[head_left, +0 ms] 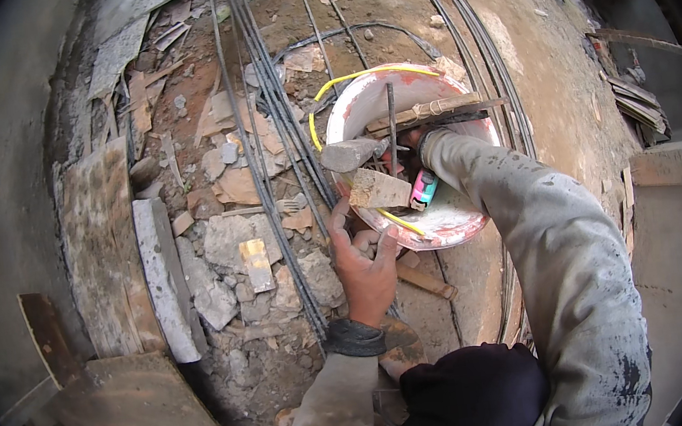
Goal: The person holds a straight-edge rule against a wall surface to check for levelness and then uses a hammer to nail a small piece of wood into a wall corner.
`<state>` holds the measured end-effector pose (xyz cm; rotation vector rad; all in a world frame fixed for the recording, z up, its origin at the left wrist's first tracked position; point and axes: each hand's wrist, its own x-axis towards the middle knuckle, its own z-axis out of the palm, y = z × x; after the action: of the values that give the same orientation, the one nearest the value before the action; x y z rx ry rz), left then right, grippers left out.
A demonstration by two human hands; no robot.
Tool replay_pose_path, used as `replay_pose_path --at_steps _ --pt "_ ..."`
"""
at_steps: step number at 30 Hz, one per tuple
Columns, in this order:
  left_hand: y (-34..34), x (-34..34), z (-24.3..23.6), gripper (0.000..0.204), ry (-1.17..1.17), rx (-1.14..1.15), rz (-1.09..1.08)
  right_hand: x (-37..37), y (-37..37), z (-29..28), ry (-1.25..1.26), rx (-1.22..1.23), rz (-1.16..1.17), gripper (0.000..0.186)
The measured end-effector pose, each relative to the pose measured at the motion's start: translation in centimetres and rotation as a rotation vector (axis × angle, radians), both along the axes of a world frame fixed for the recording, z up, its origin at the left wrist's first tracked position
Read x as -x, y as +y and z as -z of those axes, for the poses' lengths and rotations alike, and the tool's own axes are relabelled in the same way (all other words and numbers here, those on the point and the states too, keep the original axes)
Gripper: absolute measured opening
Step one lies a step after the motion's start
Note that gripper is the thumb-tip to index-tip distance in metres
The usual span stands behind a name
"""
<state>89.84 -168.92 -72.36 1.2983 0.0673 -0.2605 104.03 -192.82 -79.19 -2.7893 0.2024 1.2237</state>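
A white bucket [453, 232] with reddish stains stands tilted in front of me, tools and scraps inside. My left hand [364, 265] has its bent fingers and thumb at the bucket's near left rim. Deep in the bucket is my right hand [415, 137]; its fingers are hidden behind the contents. Around it are a grey hammer head [349, 155], an upright steel rod [393, 127], wooden sticks bound with string [434, 108], a wood block [379, 188] and a pink, black and teal object [423, 189]. A yellow strip [399, 221] runs along the rim.
Long dark steel bars [275, 136] cross the ground left of the bucket, with more bars [471, 21] at its right. Broken rubble [227, 243] and a concrete beam [165, 275] lie leftward, beside wooden boards [104, 240]. A wooden handle [427, 280] pokes out below the bucket.
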Motion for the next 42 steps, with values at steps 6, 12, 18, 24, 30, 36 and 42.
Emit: replay_pose_path --at_steps 6,12,18,24,30,36,42 --pt "-0.10 0.00 -0.02 0.071 -0.006 0.014 -0.010 0.04 0.00 0.17 -0.024 0.062 -0.019 0.008" --pt "-0.06 -0.02 -0.05 0.071 -0.028 -0.028 -0.004 0.00 -0.03 0.29 -0.049 0.120 -0.042 0.008" --pt "0.05 0.01 -0.11 0.071 -0.008 0.007 -0.009 0.21 -0.01 0.53 -0.070 0.173 -0.061 0.007" --pt "-0.01 -0.08 0.01 0.067 -0.080 -0.086 -0.002 0.62 -0.14 0.78 -0.087 0.218 -0.077 0.007" --pt "-0.19 -0.21 -0.59 0.067 -0.023 0.003 -0.031 0.45 -0.05 0.84 -0.095 0.236 -0.084 0.007" --pt "0.01 -0.08 -0.04 0.066 -0.039 -0.013 -0.023 0.38 -0.36 0.54 -0.095 0.227 -0.074 0.007" --pt "-0.16 -0.09 -0.32 0.065 -0.031 0.003 -0.039 0.27 -0.64 0.21 -0.098 0.222 -0.063 0.007"
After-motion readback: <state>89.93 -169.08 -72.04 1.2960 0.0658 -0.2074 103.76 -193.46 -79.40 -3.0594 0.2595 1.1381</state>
